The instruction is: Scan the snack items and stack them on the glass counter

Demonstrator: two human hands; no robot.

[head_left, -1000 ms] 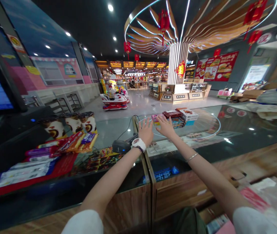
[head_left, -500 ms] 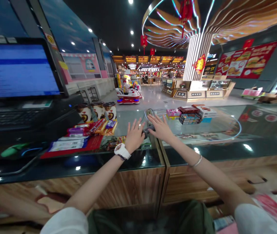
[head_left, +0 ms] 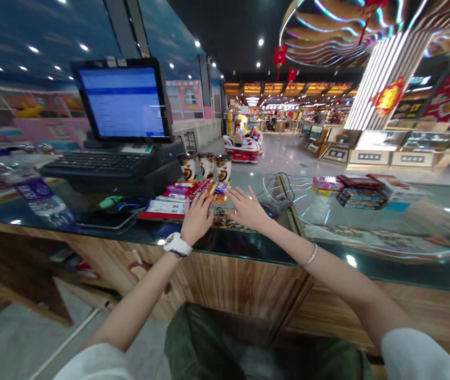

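Observation:
My left hand (head_left: 197,217), with a white watch (head_left: 178,244) on its wrist, is open over the near side of several colourful snack packets (head_left: 199,189). Its fingers overlap the packets in view; whether they touch I cannot tell. To its right my right hand (head_left: 249,210) is open too, fingers spread and pointing left toward the packets. A thin bracelet (head_left: 311,255) circles that forearm. White-and-blue packets (head_left: 167,206) lie on a red sheet (head_left: 144,215) left of my left hand. Three lidded cups (head_left: 206,167) stand behind the snacks. A dark handheld scanner (head_left: 275,207) lies just beyond my right wrist.
A monitor (head_left: 124,100) and keyboard (head_left: 94,163) stand on the left of the glass counter, with a green mouse (head_left: 111,201) before them. A water bottle (head_left: 40,195) is at far left. Stacked small boxes (head_left: 362,191) sit to the right. A cabinet door (head_left: 27,279) hangs open below.
The view has turned left, bringing in the bottle and open cabinet door. Both hands have moved left from beside the scanner to the snack packets.

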